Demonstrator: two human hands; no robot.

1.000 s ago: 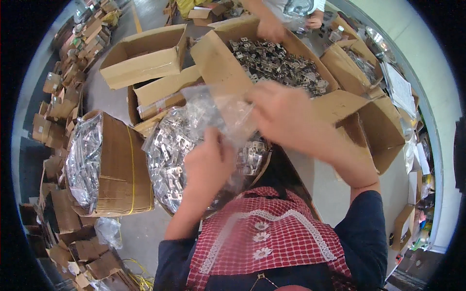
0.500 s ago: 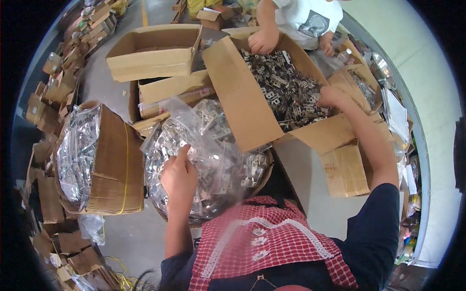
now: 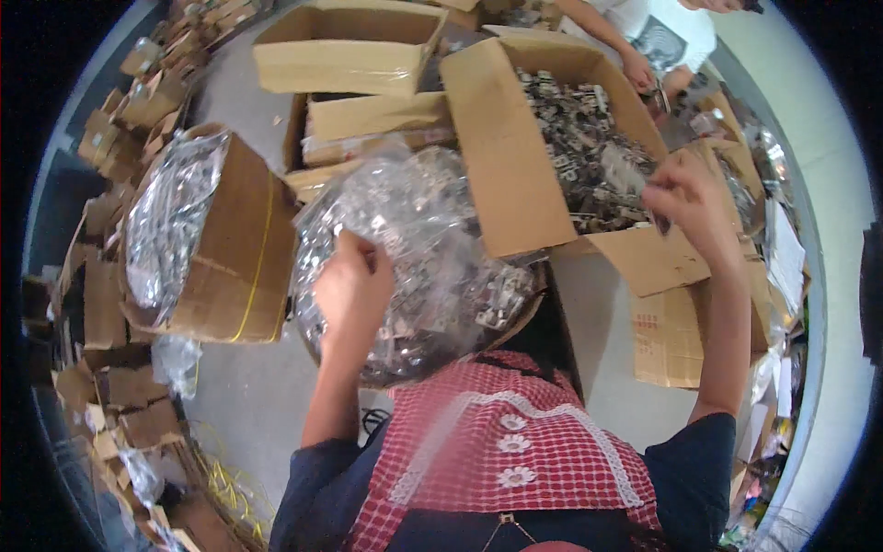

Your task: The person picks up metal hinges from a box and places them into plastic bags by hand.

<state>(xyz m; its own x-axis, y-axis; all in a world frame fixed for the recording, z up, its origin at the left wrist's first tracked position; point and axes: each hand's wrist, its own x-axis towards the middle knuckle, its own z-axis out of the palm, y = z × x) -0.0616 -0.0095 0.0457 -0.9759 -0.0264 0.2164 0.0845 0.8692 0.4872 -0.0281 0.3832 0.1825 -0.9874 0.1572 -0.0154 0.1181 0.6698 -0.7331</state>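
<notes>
My left hand (image 3: 353, 283) is closed, fingers curled, over a clear plastic bag (image 3: 368, 198) full of small silvery metal parts (image 3: 501, 299). What its fingertips hold, if anything, I cannot make out. At the right edge of a large open cardboard box (image 3: 510, 166), my right hand (image 3: 690, 202) pinches a small dark metal part (image 3: 662, 224), blurred by motion. A heap of metal parts (image 3: 584, 129) fills that box. A light blurred piece (image 3: 627, 172) shows just left of my right fingers.
Across the box, a co-worker's hand (image 3: 636, 70) holds something thin. A carton (image 3: 230, 248) with bagged metal parts stands at left, an open carton (image 3: 340, 69) at the far side. Smaller cartons (image 3: 667, 340) sit at right; yellow strapping (image 3: 225, 488) lies on the floor.
My right hand has lifted out of the heap to the box's right edge, with a metal part. My left fingers have curled. The co-worker's hand has left the box; the whole view has shifted.
</notes>
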